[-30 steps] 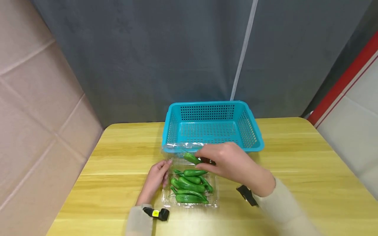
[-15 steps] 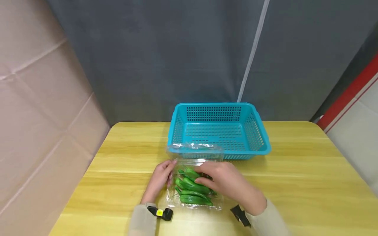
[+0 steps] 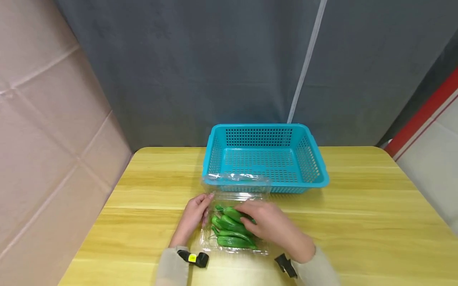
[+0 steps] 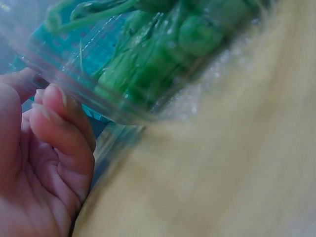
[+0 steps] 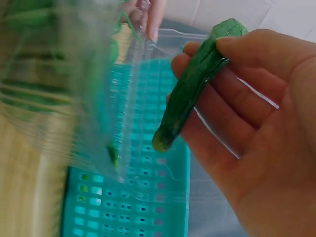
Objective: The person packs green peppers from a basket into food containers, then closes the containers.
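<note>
A clear plastic clamshell box [image 3: 265,249] lies on the table with its lid [image 3: 237,182] folded back over the basket's near rim. Several green peppers [image 3: 232,241] lie crosswise inside it. My left hand [image 3: 191,220] grips the box's left edge near the hinge; in the left wrist view its fingers [image 4: 66,126] curl beside the clear wall. My right hand [image 3: 272,226] is down over the peppers in the box. Seen from the right wrist, a green pepper [image 5: 195,91] is pinched between that thumb and the fingers. In the head view, the hand partly hides it.
Behind the box stands a turquoise perforated basket [image 3: 319,183], with nothing visible inside. Both rest on a wooden table [image 3: 365,222]. A grey curtain [image 3: 186,79] hangs behind the table, and a pale padded wall [image 3: 53,151] is at the left.
My right hand has lowered the pepper from near the lid into the box, onto the other peppers. The left hand keeps its hold. The head view has shifted slightly.
</note>
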